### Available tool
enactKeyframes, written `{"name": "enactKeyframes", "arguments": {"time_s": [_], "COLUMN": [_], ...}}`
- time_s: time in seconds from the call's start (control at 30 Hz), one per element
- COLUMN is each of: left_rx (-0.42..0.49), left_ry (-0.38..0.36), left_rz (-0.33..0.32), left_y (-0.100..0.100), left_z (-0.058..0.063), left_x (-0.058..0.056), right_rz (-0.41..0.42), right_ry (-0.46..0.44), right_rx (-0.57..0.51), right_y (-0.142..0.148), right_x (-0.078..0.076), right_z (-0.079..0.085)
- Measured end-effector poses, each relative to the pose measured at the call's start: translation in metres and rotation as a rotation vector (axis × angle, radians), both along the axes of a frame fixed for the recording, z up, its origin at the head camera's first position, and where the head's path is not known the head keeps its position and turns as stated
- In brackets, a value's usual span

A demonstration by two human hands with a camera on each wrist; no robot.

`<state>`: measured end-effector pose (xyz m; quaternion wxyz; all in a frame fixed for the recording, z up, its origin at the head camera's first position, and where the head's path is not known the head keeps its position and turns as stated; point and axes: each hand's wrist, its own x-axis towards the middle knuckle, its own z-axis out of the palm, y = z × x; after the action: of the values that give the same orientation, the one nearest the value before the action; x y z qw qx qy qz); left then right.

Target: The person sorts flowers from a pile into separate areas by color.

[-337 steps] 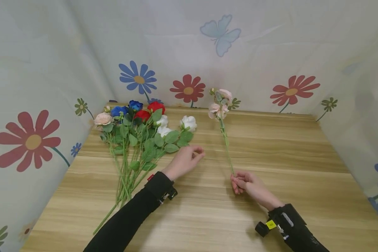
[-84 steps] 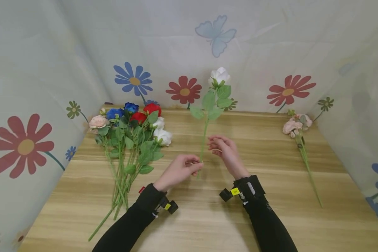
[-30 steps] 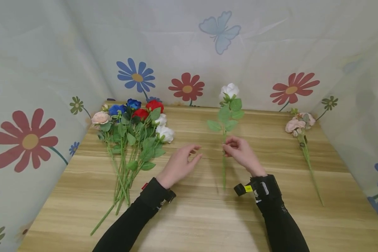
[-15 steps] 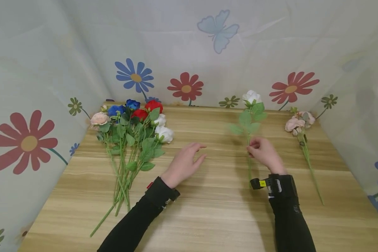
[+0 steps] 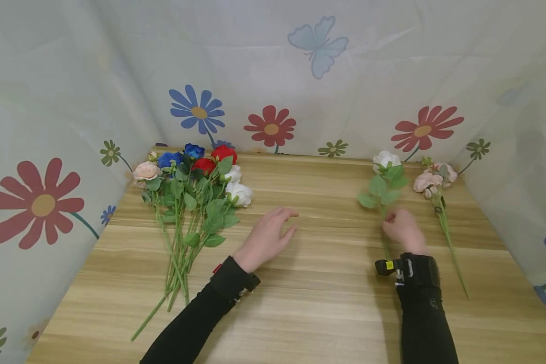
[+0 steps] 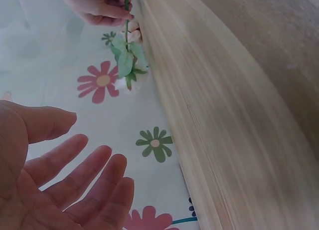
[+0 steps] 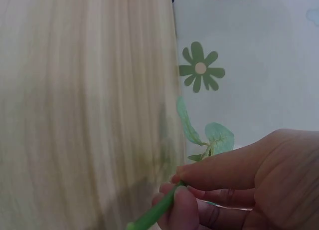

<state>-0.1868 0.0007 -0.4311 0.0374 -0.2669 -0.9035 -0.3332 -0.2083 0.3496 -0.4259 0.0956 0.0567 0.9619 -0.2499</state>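
My right hand [image 5: 404, 230] pinches the green stem of a white rose [image 5: 387, 160] between thumb and fingers, at the right of the table. In the right wrist view the stem [image 7: 158, 210] runs out from the thumb and fingertips, and the bloom is hidden behind the hand. My left hand [image 5: 266, 237] hovers over the middle of the table, holding nothing. Its fingers are spread and relaxed in the left wrist view, where the palm [image 6: 30, 190] shows. Just right of the white rose lies a pale pink flower stem [image 5: 448, 237] with pink blooms [image 5: 427, 182].
At the left lies a pile of flowers: blue roses [image 5: 169, 159], red roses [image 5: 224, 152], white roses [image 5: 239, 194] and a pale pink one [image 5: 147, 171], stems toward me. A printed curtain [image 5: 236, 55] encloses the wooden table [image 5: 318, 303] behind and at both sides.
Earlier the pink flower was set down at the right, and the white rose passed from left hand to right. Since then my right hand has carried it rightward and lower; the left barely moved.
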Motion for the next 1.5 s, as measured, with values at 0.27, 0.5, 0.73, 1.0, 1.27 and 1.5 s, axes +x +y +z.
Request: {"name": "enactKeyframes", "arguments": {"time_s": [0.27, 0.5, 0.73, 1.0, 1.27, 1.5], "left_rx": [-0.017, -0.027, -0.019, -0.017, -0.032, -0.045], "left_ry": [-0.018, -0.02, -0.029, -0.038, -0.023, -0.011], "left_rz": [-0.018, -0.013, -0.015, -0.017, -0.017, -0.014], "left_y": [0.0018, 0.0019, -0.0002, -0.0012, -0.0008, -0.0008], "left_z": [-0.0023, -0.0033, -0.0033, -0.0032, -0.0066, -0.0056], "left_x": [0.0021, 0.0019, 0.0015, 0.0012, 0.0014, 0.0022], "right_rz": [-0.053, -0.069, -0.055, -0.069, -0.083, -0.122], "right_ry": [-0.011, -0.028, -0.075, -0.075, -0.071, -0.033], "right_rx": [0.038, 0.039, 0.049, 0.043, 0.021, 0.011], "right_y": [0.0029, 0.006, 0.0097, 0.0064, 0.0079, 0.0058], "right_x": [0.0017, 0.003, 0.0024, 0.001, 0.0004, 0.0027], "right_z": [-0.0061, -0.0054, -0.0041, -0.0058, -0.009, -0.0066]}}
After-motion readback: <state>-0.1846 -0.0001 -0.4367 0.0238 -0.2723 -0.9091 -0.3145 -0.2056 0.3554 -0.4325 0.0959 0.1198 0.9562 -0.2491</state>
